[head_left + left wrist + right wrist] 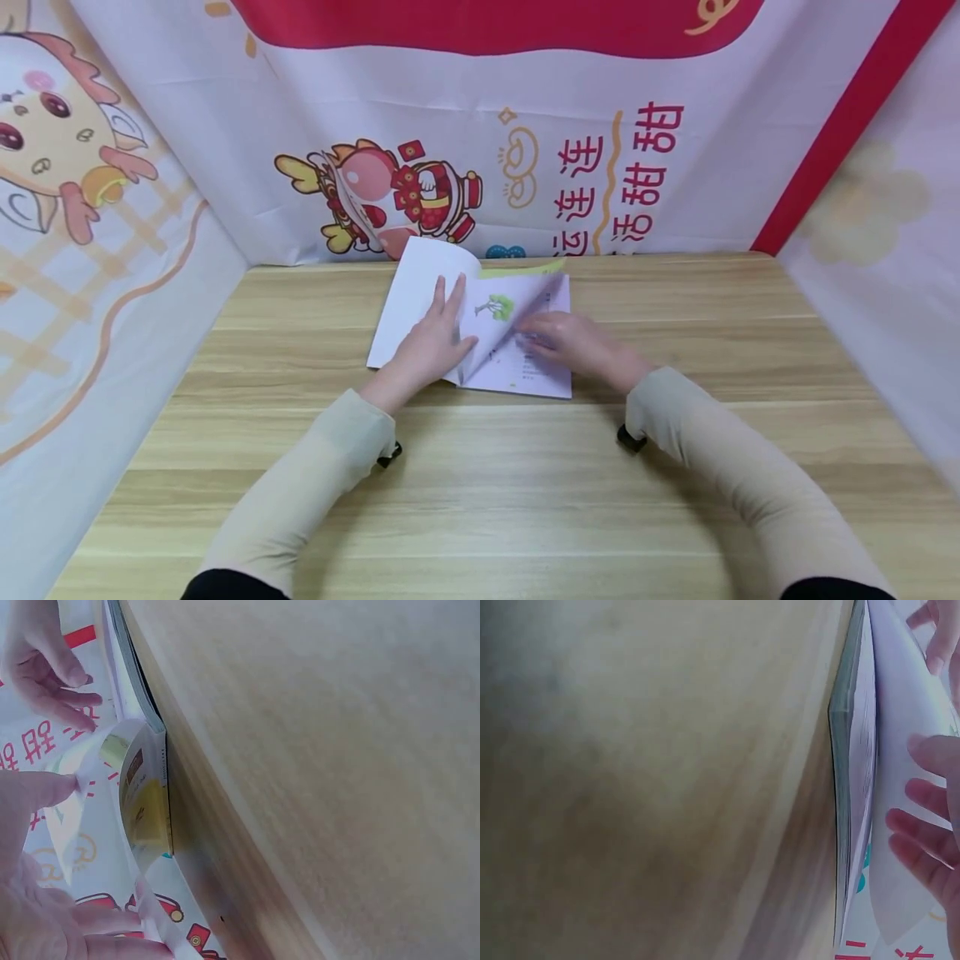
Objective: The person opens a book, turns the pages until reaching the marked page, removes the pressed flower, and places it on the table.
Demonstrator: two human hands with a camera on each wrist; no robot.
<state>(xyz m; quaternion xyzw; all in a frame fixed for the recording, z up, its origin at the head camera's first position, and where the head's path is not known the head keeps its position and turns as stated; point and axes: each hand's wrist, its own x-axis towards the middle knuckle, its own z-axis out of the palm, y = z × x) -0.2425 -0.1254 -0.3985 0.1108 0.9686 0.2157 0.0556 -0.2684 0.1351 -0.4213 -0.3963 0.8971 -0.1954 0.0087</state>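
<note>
Both your hands work the open book at the tabletop's far edge: flat-fingered left hand pins it, right hand lifts a page, grip blurred.

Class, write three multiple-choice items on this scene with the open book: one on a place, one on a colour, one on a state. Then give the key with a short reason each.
1. Where does the book lie?
A. on the table
B. on a lap
C. on the floor

2. What colour are the sleeves?
A. black
B. beige
C. blue

3. How is the page under the right hand?
A. torn out
C. flat and closed
B. lifted, mid-turn

Key: 1 A, the book rests on the wooden top near the back wall. 2 B, both forearms wear beige. 3 B, the page stands curved above the book while the left hand lies with straight fingers on the left leaf.
</note>
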